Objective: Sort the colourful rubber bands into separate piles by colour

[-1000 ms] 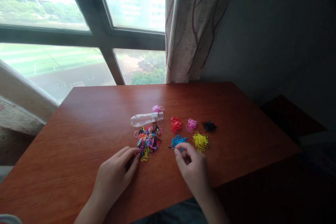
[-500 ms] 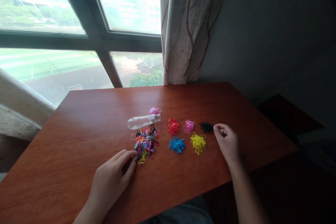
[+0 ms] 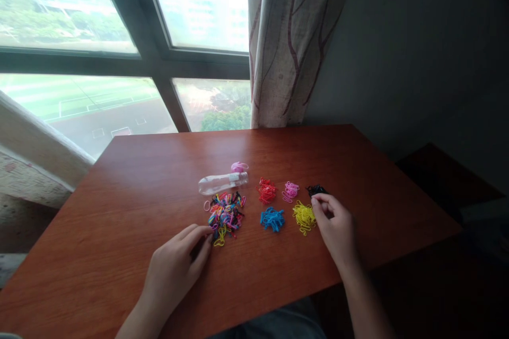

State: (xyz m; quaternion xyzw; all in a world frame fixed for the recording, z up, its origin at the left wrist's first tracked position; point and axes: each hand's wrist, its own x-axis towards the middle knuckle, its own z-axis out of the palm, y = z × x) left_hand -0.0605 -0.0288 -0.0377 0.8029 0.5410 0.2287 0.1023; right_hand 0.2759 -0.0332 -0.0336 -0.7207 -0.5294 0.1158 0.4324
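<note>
A mixed heap of small coloured rubber bands [image 3: 226, 212] lies mid-table. At its near left edge my left hand [image 3: 178, 257] pinches a band with thumb and forefinger; the tips partly hide it. My right hand [image 3: 336, 228] is closed, its thumb and forefinger together at the right edge of the yellow rubber bands [image 3: 304, 217]. What those fingers hold, if anything, is too small to see. Just behind them are the black rubber bands [image 3: 316, 189], partly covered by the hand. Separate piles of red rubber bands [image 3: 266, 191], pink rubber bands [image 3: 290, 192] and blue rubber bands [image 3: 272, 219] lie between my hands.
Behind the mixed heap a clear plastic bottle [image 3: 218, 184] lies on its side, with a pink object [image 3: 239, 167] beside its neck. The brown wooden table [image 3: 131, 196] meets a window [image 3: 155, 69] and a patterned curtain [image 3: 286, 53] at the back.
My right hand has moved left and nearer, from beside the black pile to the edge of the yellow one. My left hand stays at the mixed heap. The view has shifted slightly.
</note>
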